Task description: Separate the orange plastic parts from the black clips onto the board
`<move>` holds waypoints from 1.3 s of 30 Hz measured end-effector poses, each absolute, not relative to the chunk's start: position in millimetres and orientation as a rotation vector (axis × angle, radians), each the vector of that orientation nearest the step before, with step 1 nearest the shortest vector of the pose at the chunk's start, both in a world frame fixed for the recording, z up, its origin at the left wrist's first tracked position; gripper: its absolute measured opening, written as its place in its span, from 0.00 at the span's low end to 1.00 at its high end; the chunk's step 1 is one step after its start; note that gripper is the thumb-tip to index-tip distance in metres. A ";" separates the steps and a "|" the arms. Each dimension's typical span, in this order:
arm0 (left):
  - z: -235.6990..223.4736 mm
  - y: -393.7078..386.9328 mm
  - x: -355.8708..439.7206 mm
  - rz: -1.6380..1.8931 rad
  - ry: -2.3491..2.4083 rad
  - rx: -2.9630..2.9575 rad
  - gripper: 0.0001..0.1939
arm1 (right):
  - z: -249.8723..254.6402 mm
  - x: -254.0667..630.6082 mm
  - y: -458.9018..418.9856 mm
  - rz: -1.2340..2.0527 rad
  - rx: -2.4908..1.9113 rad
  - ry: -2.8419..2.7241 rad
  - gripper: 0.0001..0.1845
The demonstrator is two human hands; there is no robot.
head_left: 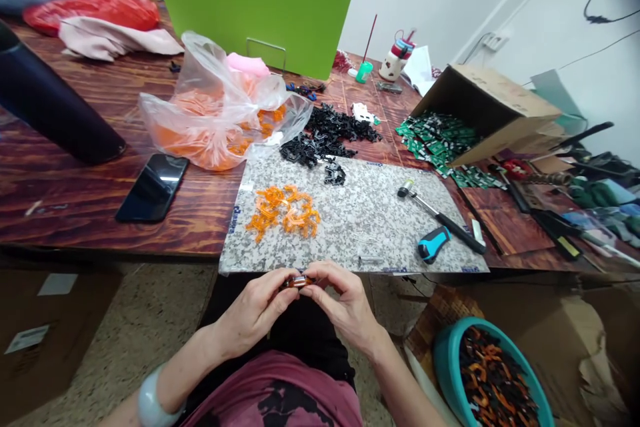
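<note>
Just in front of the board's near edge, my left hand and my right hand pinch a small orange and black plastic part between thumbs and fingertips. A shiny metal bit shows across its middle; the fingers cover its ends. Beyond the hands, orange plastic pieces lie in a loose cluster on the speckled stone-patterned board. A pile of black plastic pieces sits at the board's far edge, with one small black group closer in.
A hammer and a blue-black screwdriver handle lie at the board's right. Left are a phone, a dark bottle and a bag of orange pieces. A carton spills green pieces. A teal tub stands below.
</note>
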State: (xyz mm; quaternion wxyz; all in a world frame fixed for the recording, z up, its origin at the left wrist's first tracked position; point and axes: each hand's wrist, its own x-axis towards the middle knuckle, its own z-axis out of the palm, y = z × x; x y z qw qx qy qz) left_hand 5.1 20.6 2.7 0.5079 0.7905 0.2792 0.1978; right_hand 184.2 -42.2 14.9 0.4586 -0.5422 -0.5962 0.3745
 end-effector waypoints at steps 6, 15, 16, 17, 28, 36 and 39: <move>-3.9 20.4 8.4 0.332 0.698 1.902 0.19 | -0.4 205.1 -70.0 0.820 -1.571 -1.348 0.08; -21.9 27.9 6.1 0.275 0.708 1.942 0.16 | -47.9 352.2 -230.8 0.165 -2.427 -0.694 0.25; -22.1 27.8 5.8 0.286 0.706 1.940 0.15 | -47.6 366.8 -250.0 0.057 -2.496 -0.604 0.27; -22.0 27.4 5.5 0.297 0.707 1.937 0.15 | -46.7 379.2 -266.5 -0.040 -2.552 -0.527 0.29; -8.5 20.3 2.5 0.329 0.750 1.904 0.14 | -13.1 359.2 -154.2 -0.375 -2.201 -0.885 0.23; -4.9 18.3 -4.8 0.371 0.792 1.909 0.14 | 12.3 292.0 43.6 0.085 -1.827 -1.550 0.10; -5.7 17.2 -10.6 0.391 0.821 1.904 0.14 | 5.0 293.2 93.9 0.128 -1.858 -1.611 0.11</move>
